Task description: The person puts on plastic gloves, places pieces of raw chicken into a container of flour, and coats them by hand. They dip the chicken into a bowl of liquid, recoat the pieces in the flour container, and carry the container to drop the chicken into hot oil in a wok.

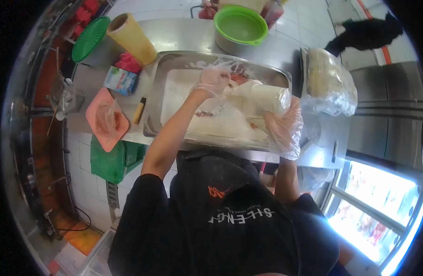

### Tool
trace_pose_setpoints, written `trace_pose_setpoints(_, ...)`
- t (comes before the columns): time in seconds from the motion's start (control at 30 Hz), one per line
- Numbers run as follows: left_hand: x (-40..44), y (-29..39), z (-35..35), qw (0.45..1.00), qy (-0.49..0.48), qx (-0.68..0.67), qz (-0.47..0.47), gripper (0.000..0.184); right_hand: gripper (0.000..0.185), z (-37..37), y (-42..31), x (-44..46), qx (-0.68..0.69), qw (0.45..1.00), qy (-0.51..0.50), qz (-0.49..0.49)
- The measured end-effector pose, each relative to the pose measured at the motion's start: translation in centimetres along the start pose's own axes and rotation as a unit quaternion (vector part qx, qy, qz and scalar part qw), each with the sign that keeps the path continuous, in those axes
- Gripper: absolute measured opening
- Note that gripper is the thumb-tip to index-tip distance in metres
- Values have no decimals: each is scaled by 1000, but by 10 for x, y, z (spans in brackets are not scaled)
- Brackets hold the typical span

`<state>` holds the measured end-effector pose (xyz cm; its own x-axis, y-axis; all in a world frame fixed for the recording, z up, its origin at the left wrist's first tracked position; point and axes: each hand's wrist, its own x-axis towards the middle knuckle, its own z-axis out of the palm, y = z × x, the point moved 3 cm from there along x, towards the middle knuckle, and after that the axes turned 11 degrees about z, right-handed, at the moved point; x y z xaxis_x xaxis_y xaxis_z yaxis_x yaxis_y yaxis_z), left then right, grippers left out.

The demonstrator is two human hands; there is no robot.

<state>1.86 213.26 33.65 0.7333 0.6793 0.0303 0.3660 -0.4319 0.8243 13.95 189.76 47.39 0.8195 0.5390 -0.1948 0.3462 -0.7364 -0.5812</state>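
Note:
A deep steel tray (174, 57) holds a bed of white powder (178, 92) with some reddish pieces (239, 79) partly buried in it. My left hand (214, 80), in a clear plastic glove, is over the middle of the tray with its fingers curled in. Whatever those fingers grip is too small and blurred to make out. At the tray's right side, my gloved right hand (285, 126) grips a white tub-shaped container (272, 100) from below and the right. The container lies tilted on its side above the powder, its left end pointing toward my left hand.
Behind the tray stands a bucket with a green colander (241, 25). To the left are a film roll (132, 39), a green-lidded tub (91, 39), a small carton (120, 80), a yellow-handled tool (139, 110) and a pink basin (106, 119). A plastic-wrapped bundle (328, 83) sits at right.

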Motion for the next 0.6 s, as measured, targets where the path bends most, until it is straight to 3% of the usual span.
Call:
trace_pose_setpoints(0.1,11,-10,44,992,13,5,127,17,58,-11,12,15,32,996,88,-14)
trace_pose_setpoints(0.13,7,0,53,996,6,-6,92,15,58,-18,27,2,37,994,107,1)
trace_pose_setpoints(0.23,9,7,89,985,-25,43,166,13,53,-30,45,-1,29,992,106,56)
trace_pose_setpoints(0.27,18,8,88,984,5,24,176,13,50,-30,57,-2,61,985,126,97)
trace_pose_setpoints(0.3,11,17,82,983,28,3,180,12,49,-22,72,4,208,969,103,86)
trace_pose_setpoints(0.37,2,34,69,984,23,-35,172,11,47,-2,116,12,483,872,47,68)
trace_pose_setpoints(0.43,9,63,34,986,-13,-62,154,11,45,17,149,22,581,791,-16,191)
trace_pose_setpoints(0.5,12,97,-2,980,-29,-33,196,12,44,38,158,31,655,685,-97,305)
trace_pose_setpoints(0.6,20,144,-51,963,-49,40,264,13,39,54,120,12,729,583,-207,293)
